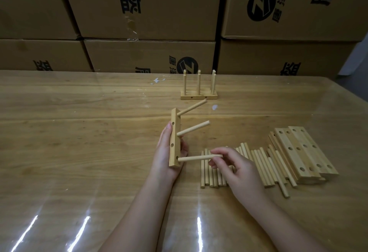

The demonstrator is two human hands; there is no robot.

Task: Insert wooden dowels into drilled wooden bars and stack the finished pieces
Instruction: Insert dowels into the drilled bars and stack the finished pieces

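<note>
Head view, and the bar (175,138) is held upright above the table (79,132) in the left hand (167,152), fingers wrapped round its back and narrow edges so the drilled face is left clear; two dowels (193,129) are already seated in it, jutting up and to the right. A third dowel (199,158) is pinched near its outer end by the right hand (237,170), thumb and fingertips closed on it, its other end met with the lowest hole; how deep it has gone cannot quite be told from this angle.

Light, dry, stiff wood is judged here; nothing soft, nothing heavy. The dowel is slender, so a straight push along its length is called for; sideways leverage could jam or crack it. A grip nearer the hole would give better aim, a grip at the tip better push. The bar is best clamped by its edges, as it is now.

Loose dowels (258,164) are lying just beneath the right hand; blank bars (304,152) are stacked beside them; a finished piece (198,88) is standing farther back, before the cardboard boxes (149,6).
</note>
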